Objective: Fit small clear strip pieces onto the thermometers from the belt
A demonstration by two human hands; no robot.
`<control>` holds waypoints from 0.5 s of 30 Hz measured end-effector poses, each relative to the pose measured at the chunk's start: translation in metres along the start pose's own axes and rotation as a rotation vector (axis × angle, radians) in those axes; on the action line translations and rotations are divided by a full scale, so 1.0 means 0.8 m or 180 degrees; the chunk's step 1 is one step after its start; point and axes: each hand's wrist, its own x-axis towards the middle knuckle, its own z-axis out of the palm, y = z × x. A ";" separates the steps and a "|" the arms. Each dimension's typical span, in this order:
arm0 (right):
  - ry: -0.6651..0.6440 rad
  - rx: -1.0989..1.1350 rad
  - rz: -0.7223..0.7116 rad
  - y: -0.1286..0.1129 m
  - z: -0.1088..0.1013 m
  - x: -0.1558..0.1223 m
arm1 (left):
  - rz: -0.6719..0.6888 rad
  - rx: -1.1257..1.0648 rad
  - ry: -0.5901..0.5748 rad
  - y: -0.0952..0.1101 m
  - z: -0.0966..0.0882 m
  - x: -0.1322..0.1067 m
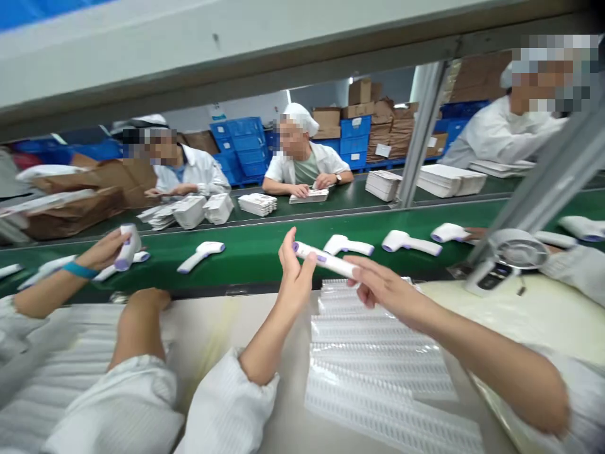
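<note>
Left hand and right hand together held one white thermometer, raised just above the near edge of the green belt. The left hand was half open, its thumb and fingers on the purple-tipped end; the right hand's fingers were closed around the opposite end. Below lay overlapping clear plastic sheets on the pale worktop. Along the belt lay a row of similar thermometers, spaced apart. To the left, a co-worker's hand, with a blue wristband, gripped another thermometer. Across the belt, people in white caps worked beside stacked white boxes; blue crates and brown cartons stood behind them.
</note>
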 end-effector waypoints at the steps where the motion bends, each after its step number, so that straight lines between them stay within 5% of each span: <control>1: 0.0067 -0.0746 -0.0229 0.004 0.006 0.034 | 0.0001 0.0179 0.0161 -0.003 -0.009 0.005; 5: 0.0001 -0.1474 -0.0688 0.015 0.037 0.138 | -0.0058 0.0293 0.0184 0.001 -0.027 0.006; 8: -0.0065 -0.1793 -0.0826 0.012 0.050 0.160 | 0.0213 0.0419 -0.0085 0.007 -0.028 0.003; 11: 0.0062 -0.1989 -0.0822 0.005 0.037 0.132 | 0.0415 0.0497 -0.0078 0.007 -0.031 0.008; 15: 0.0012 -0.2073 -0.0566 0.006 -0.008 0.032 | 0.0252 0.0295 0.0068 0.002 -0.035 0.022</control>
